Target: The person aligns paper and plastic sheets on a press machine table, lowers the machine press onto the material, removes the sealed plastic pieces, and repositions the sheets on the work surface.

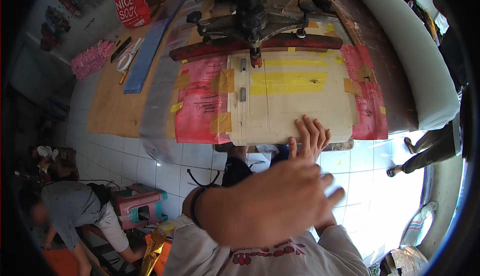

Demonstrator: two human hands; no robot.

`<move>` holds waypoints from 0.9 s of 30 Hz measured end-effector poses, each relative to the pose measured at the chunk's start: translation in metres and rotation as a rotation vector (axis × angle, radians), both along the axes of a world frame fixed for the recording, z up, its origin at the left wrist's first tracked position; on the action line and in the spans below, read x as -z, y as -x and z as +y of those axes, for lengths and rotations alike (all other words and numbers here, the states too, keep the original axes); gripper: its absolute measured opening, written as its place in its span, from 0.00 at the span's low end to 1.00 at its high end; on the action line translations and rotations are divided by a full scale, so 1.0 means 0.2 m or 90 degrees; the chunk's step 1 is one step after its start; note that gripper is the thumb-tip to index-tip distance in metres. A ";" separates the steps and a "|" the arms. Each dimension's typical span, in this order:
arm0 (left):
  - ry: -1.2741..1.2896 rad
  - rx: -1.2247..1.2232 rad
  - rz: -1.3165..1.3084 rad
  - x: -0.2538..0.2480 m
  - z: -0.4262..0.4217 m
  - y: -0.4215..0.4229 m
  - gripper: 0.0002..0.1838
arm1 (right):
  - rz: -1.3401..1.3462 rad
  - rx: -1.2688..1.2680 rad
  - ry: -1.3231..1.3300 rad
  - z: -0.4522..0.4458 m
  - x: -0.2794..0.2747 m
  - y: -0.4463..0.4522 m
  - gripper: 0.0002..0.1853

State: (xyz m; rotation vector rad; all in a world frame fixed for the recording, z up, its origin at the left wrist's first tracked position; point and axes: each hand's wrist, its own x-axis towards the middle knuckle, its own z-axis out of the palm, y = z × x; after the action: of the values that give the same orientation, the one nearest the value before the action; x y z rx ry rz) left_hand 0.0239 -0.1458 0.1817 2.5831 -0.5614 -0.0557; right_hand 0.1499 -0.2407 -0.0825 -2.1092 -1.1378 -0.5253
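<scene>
My right hand (310, 137) lies with spread fingers on the near right edge of a cream board (295, 111), thumb to the left. The board bears yellow tape strips (290, 83), pencil lines and two small metal pieces at its left. Red sheets (202, 103) are taped to its sides. Close to the camera, my left hand (280, 201), with a black cord round its wrist, reaches across my body to the right. Its fingers are loosely bent, apart and a little blurred; I see nothing held in them. It overlaps my right wrist from view; whether they touch I cannot tell.
Over the board's far side hangs a dark metal press head (252, 26) with a red bar (315, 42). Left lie a blue strip (145, 71), a tape roll (124, 63) and a red bag (131, 3). A white roll (400, 46) flanks the right. A person (82, 211) bends at lower left.
</scene>
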 end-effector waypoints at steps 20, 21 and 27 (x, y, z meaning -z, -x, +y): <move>-0.075 -0.533 -0.238 0.92 0.65 -0.07 0.28 | 0.136 -0.103 0.056 0.02 -0.39 -0.03 0.19; -0.077 -0.533 -0.239 0.92 0.64 -0.07 0.28 | 0.122 -0.122 0.053 0.06 -0.47 -0.05 0.19; -0.090 -0.544 -0.252 0.95 0.64 -0.08 0.29 | 0.089 -0.250 0.176 0.41 -0.44 -0.30 0.29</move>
State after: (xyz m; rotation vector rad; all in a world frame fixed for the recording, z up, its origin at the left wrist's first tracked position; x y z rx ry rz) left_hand 0.0394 -0.0180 -0.0076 2.7614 0.4692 0.7282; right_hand 0.2092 -0.1593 0.0061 -2.0306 -1.5617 -0.0373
